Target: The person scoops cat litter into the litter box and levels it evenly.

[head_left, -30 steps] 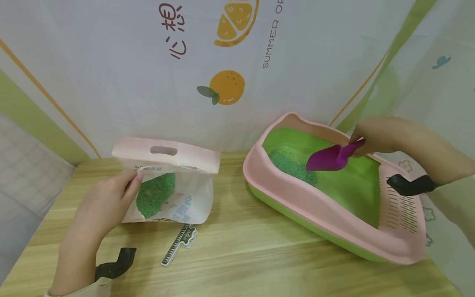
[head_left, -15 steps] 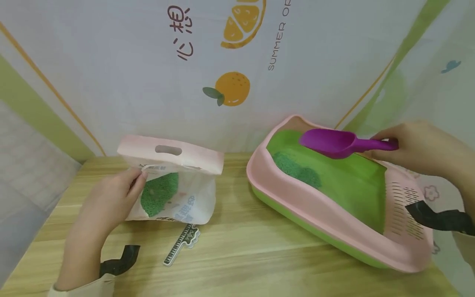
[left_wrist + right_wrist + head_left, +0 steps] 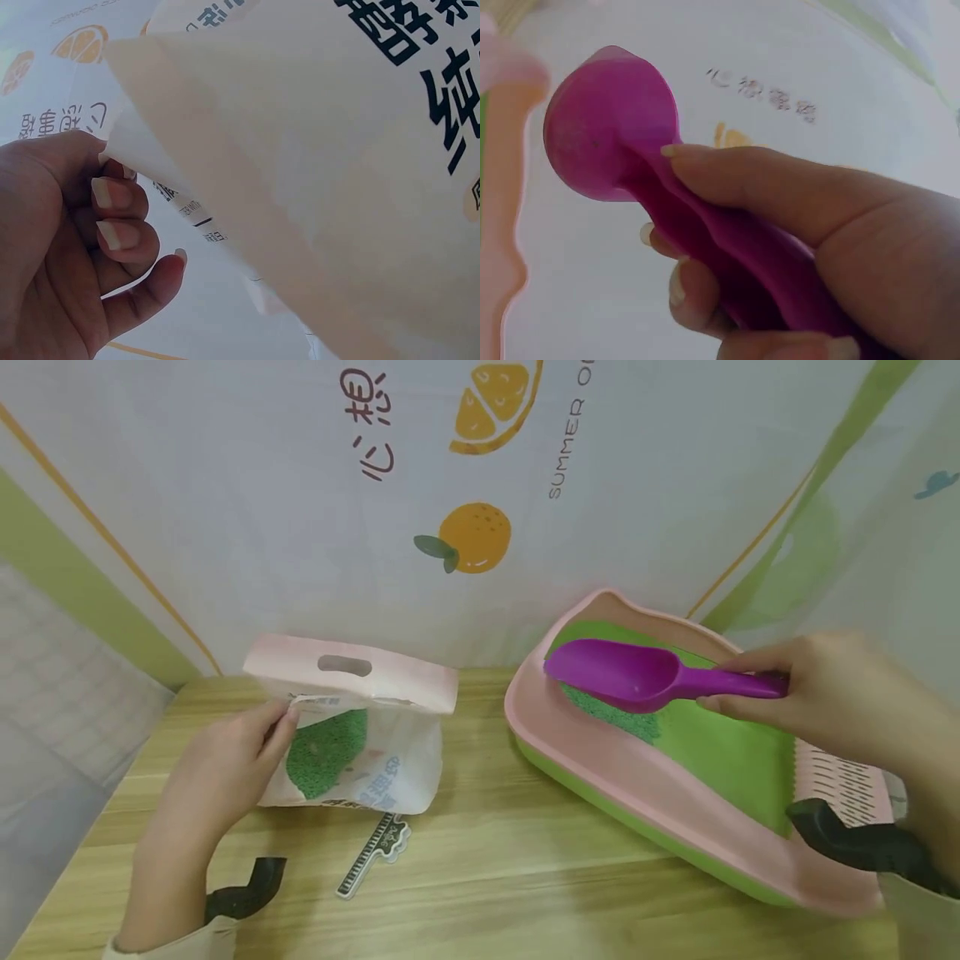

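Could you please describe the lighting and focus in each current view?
Head view: soft, diffuse light, the curved purple plastic scoop fairly clear; left wrist: bare left hand shaded beside a pale printed bag; right wrist: hazy, the pink-and-green plastic tray blurred at the left edge.

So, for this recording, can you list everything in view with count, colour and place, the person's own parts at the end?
table: 1, wood-toned, across the bottom
tray: 1, pink and green, on the table at right
granule heap: 1, green, inside the tray
scoop: 1, purple, above the tray
bag: 1, pink and white, on the table at left
granular patch: 1, green, on the bag's front
keyboard-patterned piece: 1, black and white, just nearer than the bag
printed backdrop: at least 1, mostly white, behind
wrist attachments: 2, black, one per wrist
sleeves: 2, cream, bottom corners
left hand: 1, pinching the bag's edge
right hand: 1, gripping the scoop's handle
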Motion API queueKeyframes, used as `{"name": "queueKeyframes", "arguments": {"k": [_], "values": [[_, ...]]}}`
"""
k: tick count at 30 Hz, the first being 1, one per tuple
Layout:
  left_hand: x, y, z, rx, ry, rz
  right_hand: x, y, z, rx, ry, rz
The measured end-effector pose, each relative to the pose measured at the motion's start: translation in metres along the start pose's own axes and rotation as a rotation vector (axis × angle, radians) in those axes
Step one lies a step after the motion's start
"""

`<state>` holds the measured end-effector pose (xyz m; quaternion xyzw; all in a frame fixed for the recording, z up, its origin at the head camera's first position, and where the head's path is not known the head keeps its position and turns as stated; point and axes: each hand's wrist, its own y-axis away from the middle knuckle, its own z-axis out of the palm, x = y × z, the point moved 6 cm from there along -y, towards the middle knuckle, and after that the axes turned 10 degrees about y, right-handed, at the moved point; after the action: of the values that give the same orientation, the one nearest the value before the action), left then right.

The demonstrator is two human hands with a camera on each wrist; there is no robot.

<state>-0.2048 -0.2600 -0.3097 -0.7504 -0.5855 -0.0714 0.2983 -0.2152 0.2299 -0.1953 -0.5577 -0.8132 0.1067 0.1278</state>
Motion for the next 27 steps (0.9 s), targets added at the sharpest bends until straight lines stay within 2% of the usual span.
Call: {"name": "queueKeyframes", "arguments": {"k": [5, 9, 13, 18, 23, 27], "values": [[0.002, 0.000, 0.001, 0.003, -0.001, 0.005, -0.018, 0.006, 0.000, 0.092, -0.027, -0.029], [0.001, -0.001, 0.000, -0.007, -0.004, -0.004, -0.041, 0.009, 0.003, 0.143, -0.079, -0.111], [0.000, -0.001, -0.001, -0.011, -0.008, -0.012, -0.068, 0.014, 0.011, 0.090, -0.154, -0.160], [0.002, 0.000, -0.002, 0.004, -0.030, 0.002, -0.098, 0.020, 0.025, 0.002, -0.225, -0.159], [0.004, 0.003, 0.001, 0.004, -0.028, 0.009, -0.122, 0.021, 0.039, -0.034, -0.253, -0.187], [0.005, 0.005, -0.003, 0.019, -0.019, 0.004, -0.142, 0.012, 0.054, -0.088, -0.243, -0.193]]}}
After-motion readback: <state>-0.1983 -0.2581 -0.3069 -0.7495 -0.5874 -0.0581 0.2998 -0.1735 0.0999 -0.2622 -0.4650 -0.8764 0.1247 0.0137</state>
